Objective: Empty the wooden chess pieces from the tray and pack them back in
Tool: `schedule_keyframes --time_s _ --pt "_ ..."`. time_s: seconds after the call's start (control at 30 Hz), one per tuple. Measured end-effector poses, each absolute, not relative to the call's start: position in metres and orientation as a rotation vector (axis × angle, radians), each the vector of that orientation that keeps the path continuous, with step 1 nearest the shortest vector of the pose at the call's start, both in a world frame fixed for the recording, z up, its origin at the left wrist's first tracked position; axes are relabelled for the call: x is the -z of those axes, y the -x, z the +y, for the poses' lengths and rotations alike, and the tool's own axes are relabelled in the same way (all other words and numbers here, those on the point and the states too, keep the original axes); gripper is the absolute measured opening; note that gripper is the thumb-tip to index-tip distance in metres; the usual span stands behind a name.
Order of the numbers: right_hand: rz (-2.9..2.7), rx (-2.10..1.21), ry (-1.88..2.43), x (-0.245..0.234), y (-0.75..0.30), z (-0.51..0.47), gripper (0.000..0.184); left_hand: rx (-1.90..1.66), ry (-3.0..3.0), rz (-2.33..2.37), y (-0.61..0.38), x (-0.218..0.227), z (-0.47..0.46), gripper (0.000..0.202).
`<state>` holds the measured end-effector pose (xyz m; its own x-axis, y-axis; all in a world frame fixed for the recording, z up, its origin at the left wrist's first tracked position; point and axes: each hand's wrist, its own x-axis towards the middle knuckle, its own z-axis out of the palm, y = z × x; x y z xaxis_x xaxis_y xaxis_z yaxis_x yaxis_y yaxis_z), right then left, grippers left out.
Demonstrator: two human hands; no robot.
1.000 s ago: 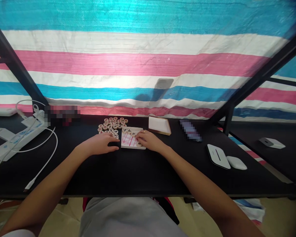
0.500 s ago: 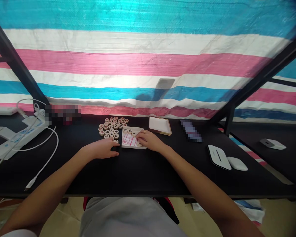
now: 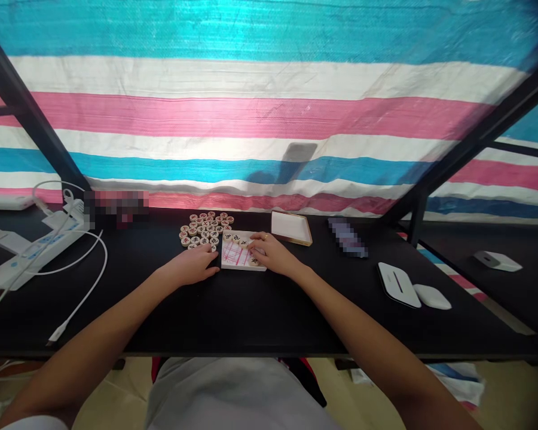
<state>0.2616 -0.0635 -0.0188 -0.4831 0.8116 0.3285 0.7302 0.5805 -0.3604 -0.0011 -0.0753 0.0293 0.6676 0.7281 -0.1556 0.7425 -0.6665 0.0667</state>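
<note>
Round Chinese chess pieces (image 3: 201, 229) lie in a tight cluster on the black desk. My left hand (image 3: 190, 266) rests at the near edge of that cluster, fingertips on the closest pieces and thumb apart. Right beside it sits a shallow white box (image 3: 244, 268) with pink lines on its bottom. Several chess pieces (image 3: 236, 237) are inside, along its far side, and another piece (image 3: 253, 261) lies near its right side. Over the box's right part is my right hand (image 3: 278, 255), fingers spread and reaching in; whatever lies beneath them is hidden.
Behind the box lies its white-lined lid (image 3: 291, 227). A blurred phone-like object (image 3: 347, 237), a white flat device (image 3: 399, 285) and a white rounded case (image 3: 431, 297) are to the right. A power strip (image 3: 36, 254) with white cables (image 3: 83, 304) occupies the left.
My left hand has shifted slightly forward and right, with the near pieces under its fingertips. The fingers of my right hand have spread and moved a little over the box.
</note>
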Motion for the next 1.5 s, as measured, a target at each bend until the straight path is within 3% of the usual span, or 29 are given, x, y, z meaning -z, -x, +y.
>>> schedule_keyframes --time_s 0.37,1.03,1.27,1.43,1.5 --pt "-2.149 -0.212 1.442 0.031 -0.266 -0.058 0.027 0.138 -2.881 1.242 0.0 -0.026 -0.074 0.034" --pt "-2.303 -0.224 1.303 0.044 -0.273 -0.047 0.057 -0.127 -3.101 1.121 -0.009 -0.021 -0.075 0.024" --pt "-2.24 -0.33 1.354 0.042 -0.272 -0.048 0.054 -0.213 -3.089 1.245 -0.011 -0.024 -0.079 0.025" --pt "-2.161 -0.405 1.376 0.036 -0.268 -0.052 0.038 -0.216 -3.058 1.276 -0.012 -0.021 -0.078 0.028" --pt "-2.091 -0.428 1.391 0.035 -0.265 -0.053 0.041 -0.24 -3.034 1.304 -0.012 -0.02 -0.078 0.028"
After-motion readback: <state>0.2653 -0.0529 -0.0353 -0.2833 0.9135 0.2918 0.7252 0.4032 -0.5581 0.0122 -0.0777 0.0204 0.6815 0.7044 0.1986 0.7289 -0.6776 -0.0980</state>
